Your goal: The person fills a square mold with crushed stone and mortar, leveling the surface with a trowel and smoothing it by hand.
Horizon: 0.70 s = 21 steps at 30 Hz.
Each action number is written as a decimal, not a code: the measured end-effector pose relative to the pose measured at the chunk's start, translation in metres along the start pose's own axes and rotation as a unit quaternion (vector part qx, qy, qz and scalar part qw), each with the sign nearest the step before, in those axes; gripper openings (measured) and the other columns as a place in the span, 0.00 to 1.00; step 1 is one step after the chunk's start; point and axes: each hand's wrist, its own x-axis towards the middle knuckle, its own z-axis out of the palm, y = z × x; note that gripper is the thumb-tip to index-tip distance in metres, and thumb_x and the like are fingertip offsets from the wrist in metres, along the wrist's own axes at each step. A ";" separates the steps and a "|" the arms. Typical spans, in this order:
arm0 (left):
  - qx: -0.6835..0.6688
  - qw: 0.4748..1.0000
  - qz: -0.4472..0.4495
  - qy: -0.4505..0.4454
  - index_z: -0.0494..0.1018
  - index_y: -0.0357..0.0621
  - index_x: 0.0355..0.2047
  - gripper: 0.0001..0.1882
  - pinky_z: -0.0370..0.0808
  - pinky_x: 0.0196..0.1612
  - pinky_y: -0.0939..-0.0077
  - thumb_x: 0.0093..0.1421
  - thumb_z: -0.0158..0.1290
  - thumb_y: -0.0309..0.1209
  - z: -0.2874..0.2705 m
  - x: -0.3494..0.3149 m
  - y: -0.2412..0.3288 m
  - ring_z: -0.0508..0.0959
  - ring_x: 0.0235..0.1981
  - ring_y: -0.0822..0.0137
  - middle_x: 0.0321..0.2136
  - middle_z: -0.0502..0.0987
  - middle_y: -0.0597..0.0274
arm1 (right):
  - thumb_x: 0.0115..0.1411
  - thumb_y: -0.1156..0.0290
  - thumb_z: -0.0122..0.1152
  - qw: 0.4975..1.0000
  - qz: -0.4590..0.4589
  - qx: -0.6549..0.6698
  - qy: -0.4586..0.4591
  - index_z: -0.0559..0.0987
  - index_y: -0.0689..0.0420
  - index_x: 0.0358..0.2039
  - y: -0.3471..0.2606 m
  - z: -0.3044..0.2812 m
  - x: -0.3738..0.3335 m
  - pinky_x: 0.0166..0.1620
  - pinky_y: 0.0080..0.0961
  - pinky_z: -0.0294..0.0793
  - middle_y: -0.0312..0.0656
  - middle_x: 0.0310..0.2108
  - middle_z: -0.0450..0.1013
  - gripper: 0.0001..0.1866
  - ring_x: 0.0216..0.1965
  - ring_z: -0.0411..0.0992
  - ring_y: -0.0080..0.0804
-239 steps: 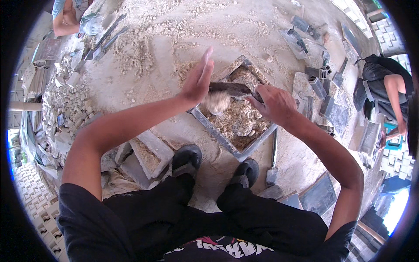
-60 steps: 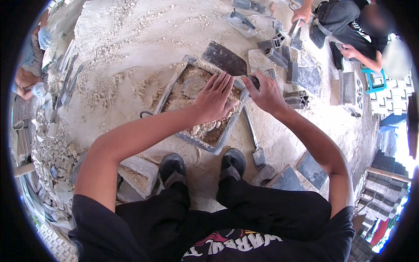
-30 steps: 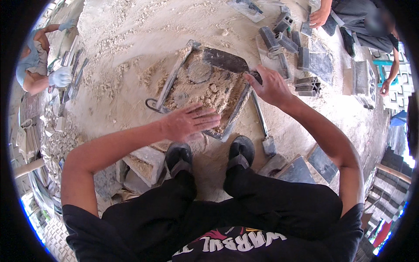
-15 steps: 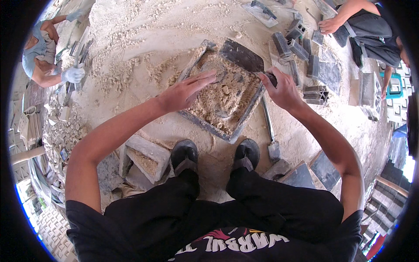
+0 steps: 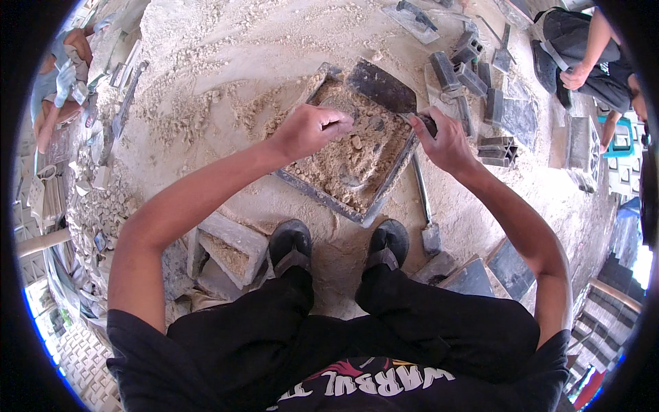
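Pos.: the dark, flat, broad-bladed metal trowel [image 5: 382,85] is at the far-R side of the shallow, grey, four-sided frame [image 5: 322,198] filled w/ beige crumbly mix [image 5: 360,154]; whether the blade touches the rim or only hangs above it, can't tell. My right hand [image 5: 447,143] is closed round the trowel's short handle, fingers wrapped, thumb twd the blade. My left hand [image 5: 305,130] is over the frame's L side, approx. half curled, fingertips drawn in near the thumb; can't tell if it pinches any mix. Technique (my judgement): hold the R grip firm, wrist loose, blade flat & clear of the L fingers; work the mix w/ L in small amts, breaking lumps & filling low spots evenly, esp. corners, w/o spilling over the rim. Orientation: the blade points away from me & to the L; its long axis runs diag., handle end near-R, broad tip far-L. The frame sits cornerwise, one corner twd me.
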 end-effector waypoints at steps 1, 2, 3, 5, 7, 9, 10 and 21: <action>0.002 1.000 -0.011 -0.010 0.79 0.37 0.39 0.11 0.77 0.36 0.76 0.61 0.56 0.33 0.000 0.000 0.000 0.83 0.32 0.70 0.32 0.83 0.54 | 0.64 0.54 0.57 1.000 0.001 0.001 -0.003 0.74 0.63 0.34 -0.001 0.000 0.000 0.35 0.41 0.73 0.54 0.26 0.75 0.20 0.30 0.76 0.53; 0.005 1.000 -0.022 -0.019 0.79 0.37 0.39 0.11 0.77 0.35 0.77 0.61 0.57 0.33 0.000 0.001 0.000 0.82 0.31 0.71 0.31 0.83 0.54 | 0.64 0.55 0.57 1.000 0.002 0.001 -0.006 0.74 0.63 0.34 -0.001 -0.001 0.000 0.35 0.41 0.73 0.54 0.26 0.75 0.20 0.30 0.76 0.53; 0.007 0.999 -0.032 -0.027 0.79 0.37 0.39 0.12 0.77 0.34 0.77 0.61 0.57 0.33 -0.001 0.002 0.002 0.82 0.30 0.71 0.30 0.83 0.55 | 0.64 0.55 0.56 1.000 -0.001 0.000 -0.005 0.74 0.63 0.34 -0.001 -0.001 0.000 0.35 0.41 0.73 0.54 0.26 0.75 0.20 0.30 0.76 0.52; 0.011 0.998 -0.050 -0.044 0.79 0.36 0.39 0.12 0.76 0.32 0.78 0.61 0.57 0.33 -0.003 0.004 0.007 0.82 0.28 0.73 0.28 0.83 0.56 | 0.64 0.55 0.56 1.000 -0.008 -0.003 -0.003 0.74 0.63 0.34 0.000 -0.001 -0.001 0.35 0.40 0.73 0.53 0.26 0.75 0.20 0.29 0.77 0.52; 0.014 0.999 -0.040 -0.027 0.80 0.37 0.38 0.12 0.77 0.36 0.75 0.60 0.58 0.34 -0.001 0.004 0.010 0.82 0.30 0.70 0.30 0.83 0.56 | 0.64 0.55 0.56 1.000 -0.010 0.000 -0.005 0.74 0.63 0.34 -0.002 -0.003 -0.002 0.35 0.40 0.73 0.53 0.26 0.75 0.20 0.29 0.77 0.51; 0.063 0.997 0.045 -0.008 0.80 0.38 0.38 0.13 0.76 0.41 0.72 0.59 0.59 0.34 0.001 0.005 0.006 0.81 0.35 0.66 0.33 0.82 0.56 | 0.65 0.55 0.56 1.000 -0.011 -0.002 -0.008 0.73 0.63 0.34 -0.003 -0.003 -0.001 0.35 0.40 0.73 0.52 0.26 0.75 0.19 0.29 0.77 0.51; 0.110 0.986 0.125 0.003 0.79 0.39 0.39 0.13 0.75 0.45 0.69 0.58 0.59 0.34 0.005 0.007 -0.002 0.80 0.39 0.64 0.35 0.81 0.56 | 0.65 0.56 0.56 1.000 -0.010 -0.004 -0.010 0.73 0.63 0.34 -0.004 -0.003 -0.001 0.34 0.40 0.73 0.52 0.26 0.75 0.19 0.29 0.77 0.51; 0.229 0.953 0.185 -0.076 0.75 0.42 0.42 0.15 0.66 0.55 0.61 0.59 0.55 0.38 0.022 -0.005 -0.008 0.72 0.48 0.59 0.40 0.74 0.58 | 0.65 0.54 0.55 1.000 -0.017 -0.016 -0.014 0.72 0.63 0.32 -0.001 -0.001 -0.004 0.34 0.42 0.73 0.53 0.25 0.74 0.21 0.29 0.76 0.52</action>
